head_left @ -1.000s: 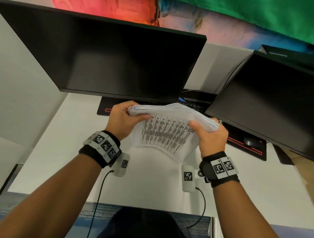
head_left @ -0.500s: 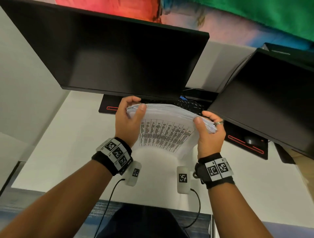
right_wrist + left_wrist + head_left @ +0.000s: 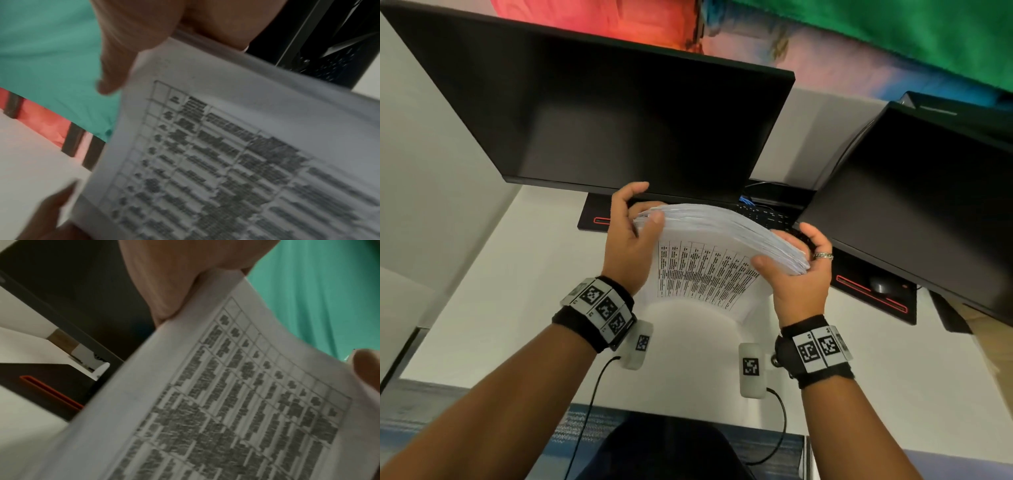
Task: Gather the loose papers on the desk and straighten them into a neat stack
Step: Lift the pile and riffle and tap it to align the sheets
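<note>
Both hands hold one thick stack of papers (image 3: 722, 236) up in the air, above the white desk (image 3: 482, 291) and just in front of the big dark monitor (image 3: 599, 120). The left hand (image 3: 628, 246) grips the left end of the stack, with its thumb pressed on the near side and its fingers curled round the far side. The right hand (image 3: 799, 277) grips the right end the same way, thumb in front and fingers bent behind, and it wears a ring (image 3: 823, 255). The stack stands on its long edge and bows up in the middle, so the top edges fan out a little. The page that faces the person has a printed table (image 3: 236, 402) with many small boxes; the words are too blurry to read. A keyboard (image 3: 763, 216) lies behind the stack, under the monitor. A second monitor (image 3: 914, 212) hangs to the right of the big one.
</note>
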